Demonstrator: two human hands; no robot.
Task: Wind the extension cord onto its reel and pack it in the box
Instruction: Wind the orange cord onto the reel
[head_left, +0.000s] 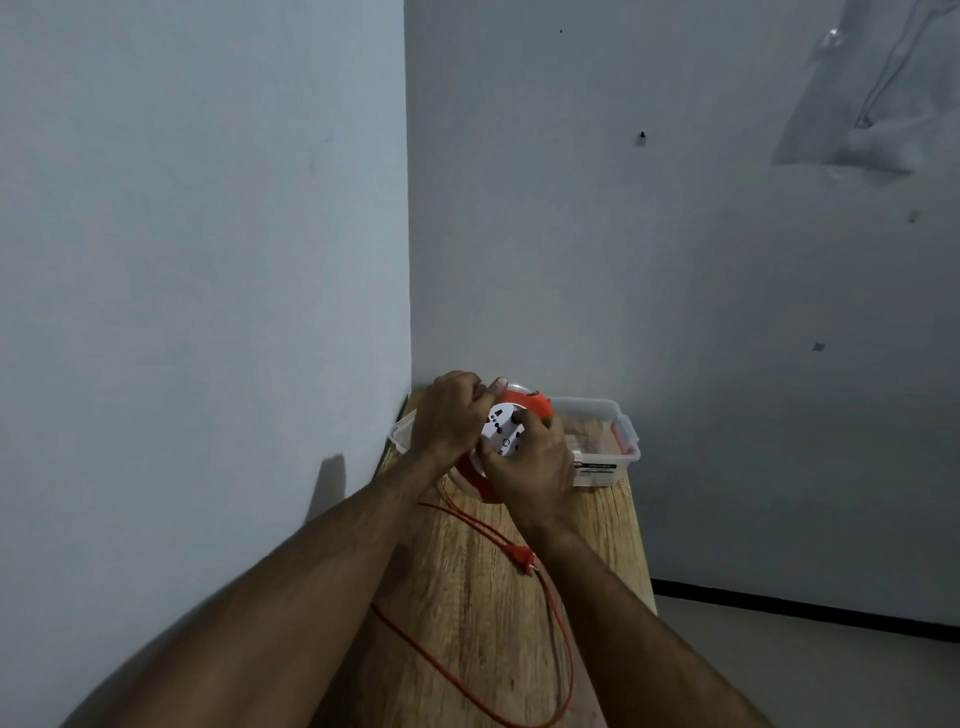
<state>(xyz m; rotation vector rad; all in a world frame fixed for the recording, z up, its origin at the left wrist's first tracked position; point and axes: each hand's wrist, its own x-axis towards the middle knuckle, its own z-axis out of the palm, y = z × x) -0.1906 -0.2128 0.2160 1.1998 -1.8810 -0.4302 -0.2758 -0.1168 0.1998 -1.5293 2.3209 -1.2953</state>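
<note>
An orange cord reel (506, 421) with a white socket face is held up above the wooden table (483, 597), in front of the box. My left hand (451, 415) grips its upper left rim. My right hand (530, 462) clasps its lower right side, fingers over the socket face. The orange cord (563, 644) hangs from the reel and loops loosely over the table toward me. Its orange plug (521, 556) lies on the table beside my right forearm. The clear plastic box (608, 441) stands behind the reel at the table's far end, partly hidden by my hands.
The narrow table sits in a corner, with a wall along its left side and another behind the box. Its right edge drops to a pale floor (831, 670). A clear plastic bag (857, 104) hangs on the back wall, upper right.
</note>
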